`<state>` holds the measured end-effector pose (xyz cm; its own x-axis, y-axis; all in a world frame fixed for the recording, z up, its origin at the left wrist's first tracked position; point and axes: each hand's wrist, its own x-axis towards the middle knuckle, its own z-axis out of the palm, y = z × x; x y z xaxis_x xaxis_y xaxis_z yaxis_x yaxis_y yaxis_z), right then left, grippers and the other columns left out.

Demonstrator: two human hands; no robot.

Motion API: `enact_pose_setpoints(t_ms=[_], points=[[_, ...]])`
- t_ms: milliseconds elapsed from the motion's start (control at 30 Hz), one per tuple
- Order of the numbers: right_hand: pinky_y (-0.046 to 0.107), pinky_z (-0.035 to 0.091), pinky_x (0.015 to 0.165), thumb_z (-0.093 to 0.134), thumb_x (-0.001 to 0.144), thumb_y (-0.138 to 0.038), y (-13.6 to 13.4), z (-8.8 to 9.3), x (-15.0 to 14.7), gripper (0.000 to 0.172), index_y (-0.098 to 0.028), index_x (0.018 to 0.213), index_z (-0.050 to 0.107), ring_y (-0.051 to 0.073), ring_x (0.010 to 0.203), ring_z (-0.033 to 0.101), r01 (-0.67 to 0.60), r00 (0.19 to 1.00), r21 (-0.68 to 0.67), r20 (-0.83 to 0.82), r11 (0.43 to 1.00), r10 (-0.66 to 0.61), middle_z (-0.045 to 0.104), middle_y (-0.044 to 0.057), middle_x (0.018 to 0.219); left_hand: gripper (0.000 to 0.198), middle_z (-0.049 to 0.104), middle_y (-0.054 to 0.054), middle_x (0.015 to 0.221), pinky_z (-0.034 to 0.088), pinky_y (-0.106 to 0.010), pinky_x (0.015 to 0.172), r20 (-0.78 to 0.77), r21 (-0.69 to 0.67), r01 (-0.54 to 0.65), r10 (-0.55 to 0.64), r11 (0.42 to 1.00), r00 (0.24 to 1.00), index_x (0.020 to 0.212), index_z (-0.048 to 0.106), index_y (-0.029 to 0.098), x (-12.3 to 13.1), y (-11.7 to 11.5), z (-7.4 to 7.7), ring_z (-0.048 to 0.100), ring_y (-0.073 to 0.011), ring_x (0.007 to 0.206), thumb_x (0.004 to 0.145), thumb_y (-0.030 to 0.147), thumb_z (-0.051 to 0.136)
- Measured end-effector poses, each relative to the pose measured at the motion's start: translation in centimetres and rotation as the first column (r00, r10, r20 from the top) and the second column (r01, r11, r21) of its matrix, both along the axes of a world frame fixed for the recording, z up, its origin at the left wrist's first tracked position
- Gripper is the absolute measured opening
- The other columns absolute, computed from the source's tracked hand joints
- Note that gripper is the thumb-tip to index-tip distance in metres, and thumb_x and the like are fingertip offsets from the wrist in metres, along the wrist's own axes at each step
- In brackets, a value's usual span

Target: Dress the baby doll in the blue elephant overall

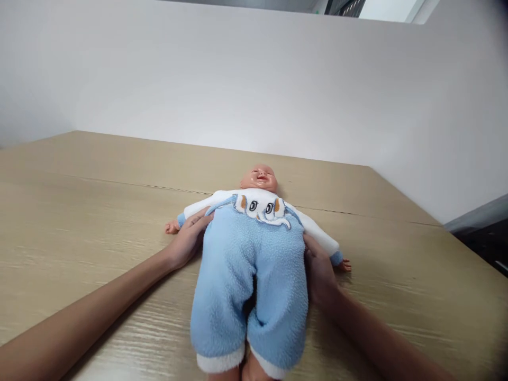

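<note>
A baby doll [260,177] lies on its back, its head at the far end and its arms spread. It wears a white long-sleeved top [317,226] and fuzzy light-blue overalls [232,264] with an elephant face [262,208] on the bib. At the overalls' left side, my left hand [193,235] presses against the doll's waist, some fingers tucked near the strap. My right hand [320,269] grips the opposite side of the waist, its fingertips partly hidden by the cloth. The doll's lower legs run out of view at the bottom.
The doll rests on a wood-grain table [99,201] with a thin seam running across it. A pale wall [238,79] rises behind, with an opening at its top. A dark object [484,233] stands beyond the table's right edge.
</note>
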<state>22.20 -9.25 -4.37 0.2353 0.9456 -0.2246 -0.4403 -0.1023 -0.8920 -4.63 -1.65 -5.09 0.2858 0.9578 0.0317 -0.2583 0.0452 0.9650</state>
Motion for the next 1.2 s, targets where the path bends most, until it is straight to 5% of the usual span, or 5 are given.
enact_pose_setpoints(t_ms=[267,567,767,1000,1200], points=[[0.038,0.064,0.093,0.087,0.070,-0.040,-0.4,0.7,0.7,0.025,-0.029,0.089,0.074,0.030,0.110,0.074,-0.023,0.997,0.037,-0.070,0.999,0.026,0.081,-0.001,0.099,0.026,0.068,-0.006,0.097,0.043,-0.035,0.088,0.044,0.039,0.147,-0.148,0.988,0.988,0.091,0.067,0.019,-1.7,0.8,0.3,0.059,-0.0251,0.096,0.086,0.043,0.076],[0.030,0.057,0.079,0.075,0.084,-0.033,-1.2,-0.1,1.3,0.012,-0.029,0.095,0.072,0.022,0.089,0.066,-0.129,0.992,0.072,0.002,0.989,0.129,0.068,-0.002,0.087,0.029,0.063,-0.001,0.100,0.039,-0.030,0.084,-0.106,0.095,0.166,-0.156,0.982,0.982,0.105,0.072,0.021,-2.3,0.6,-0.4,0.054,-0.0167,0.092,0.100,0.049,0.077],[0.034,0.052,0.098,0.069,0.090,-0.036,-0.8,-0.2,3.3,0.016,-0.029,0.104,0.072,0.027,0.111,0.064,-0.192,0.968,0.153,0.191,0.969,0.162,0.072,0.003,0.111,0.029,0.061,0.001,0.094,0.037,-0.029,0.084,-0.173,0.166,0.171,-0.142,0.971,0.975,0.100,0.071,0.022,-2.4,0.6,0.2,0.053,-0.0157,0.091,0.102,0.051,0.075],[0.030,0.048,0.079,0.073,0.091,-0.042,-0.5,-0.7,4.2,0.019,-0.028,0.103,0.071,0.024,0.104,0.059,-0.265,0.891,0.102,0.407,0.959,0.202,0.068,0.002,0.107,0.036,0.053,0.002,0.088,0.034,-0.030,0.079,-0.235,0.211,0.166,-0.114,0.963,0.965,0.099,0.066,0.019,-2.0,0.4,1.1,0.046,-0.0152,0.085,0.104,0.055,0.070],[0.034,0.053,0.085,0.073,0.087,-0.039,-0.5,-0.9,4.4,0.019,-0.029,0.103,0.073,0.029,0.115,0.062,-0.232,0.947,0.140,0.260,0.963,0.190,0.071,0.002,0.115,0.036,0.054,0.001,0.091,0.034,-0.030,0.080,-0.235,0.211,0.164,-0.113,0.964,0.965,0.101,0.066,0.018,-1.9,0.4,0.8,0.047,-0.0162,0.086,0.104,0.055,0.069]])
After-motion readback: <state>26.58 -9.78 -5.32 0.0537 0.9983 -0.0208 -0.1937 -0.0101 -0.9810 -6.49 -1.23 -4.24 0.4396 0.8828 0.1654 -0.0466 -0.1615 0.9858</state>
